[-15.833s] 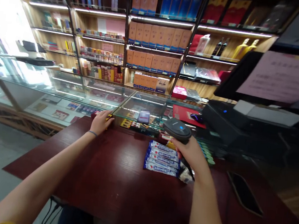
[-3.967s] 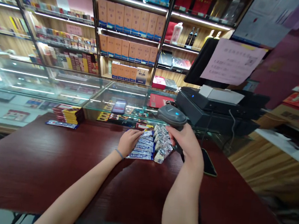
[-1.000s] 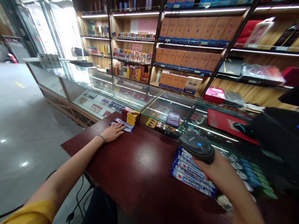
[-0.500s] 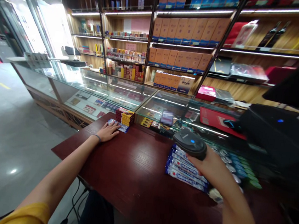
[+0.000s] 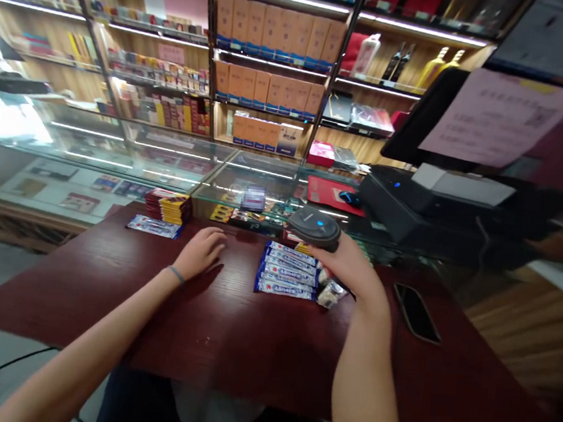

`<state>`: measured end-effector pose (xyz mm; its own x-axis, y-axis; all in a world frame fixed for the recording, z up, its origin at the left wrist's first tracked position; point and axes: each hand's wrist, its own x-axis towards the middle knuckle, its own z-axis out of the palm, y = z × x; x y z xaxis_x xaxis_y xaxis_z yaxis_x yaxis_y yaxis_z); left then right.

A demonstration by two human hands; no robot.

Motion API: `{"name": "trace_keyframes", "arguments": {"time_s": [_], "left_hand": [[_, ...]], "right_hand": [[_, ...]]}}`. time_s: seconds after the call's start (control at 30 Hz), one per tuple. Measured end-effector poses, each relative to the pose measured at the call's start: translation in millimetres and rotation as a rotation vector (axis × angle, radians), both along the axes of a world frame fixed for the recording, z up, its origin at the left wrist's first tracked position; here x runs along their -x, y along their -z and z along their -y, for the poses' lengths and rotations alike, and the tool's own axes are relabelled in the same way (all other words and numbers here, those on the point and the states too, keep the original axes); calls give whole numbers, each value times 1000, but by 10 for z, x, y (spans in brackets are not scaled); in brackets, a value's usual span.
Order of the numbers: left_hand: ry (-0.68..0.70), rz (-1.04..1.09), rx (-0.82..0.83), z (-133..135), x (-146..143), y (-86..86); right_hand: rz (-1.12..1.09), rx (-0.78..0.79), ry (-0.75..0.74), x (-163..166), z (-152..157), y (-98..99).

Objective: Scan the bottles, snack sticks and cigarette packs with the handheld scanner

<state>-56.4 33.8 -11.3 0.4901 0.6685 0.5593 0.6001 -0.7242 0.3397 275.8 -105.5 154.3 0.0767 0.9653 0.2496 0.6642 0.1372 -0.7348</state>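
Note:
My right hand (image 5: 349,258) is wrapped round the handle of a dark handheld barcode scanner (image 5: 314,226) with a lit blue spot. The scanner is held above the right part of a row of blue-and-white wrapped bars (image 5: 288,272), which lie side by side on the dark red table (image 5: 228,339). My left hand (image 5: 201,253) is over the table left of that row, fingers loosely bent and somewhat apart, with nothing in it. Farther left lie blue-and-white wrapped bars (image 5: 154,226), in front of a stack of red and yellow packs (image 5: 168,206).
A phone (image 5: 416,312) lies on the right of the table. Behind are a glass display counter (image 5: 203,189), a red mat (image 5: 321,192) with a mouse (image 5: 348,197), and a monitor (image 5: 424,119) with a pink sheet. Small wrapped items (image 5: 330,293) are beneath my right hand.
My left hand has lifted off the wrapped bars at the left and moved right and nearer to me. The view has swung right. The scanner stays in my right hand over the row.

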Motion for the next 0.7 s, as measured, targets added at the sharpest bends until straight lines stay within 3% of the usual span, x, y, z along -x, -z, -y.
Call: {"name": "trace_keyframes", "arguments": {"time_s": [0.17,0.33,0.47,0.7], "left_hand": [[178,8,35,313,-979,16],[255,-49,63,481,-1586,111],[259,-84,78,545,-1800,209],[226,-86,79,587,-1855,301]], "right_hand": [[-66,72,9,-125,118,-72],[-85,90,46,-272,198,-133],[-50,6,62,-436,285,-151],[-150,112,124,-604,405,-158]]}}
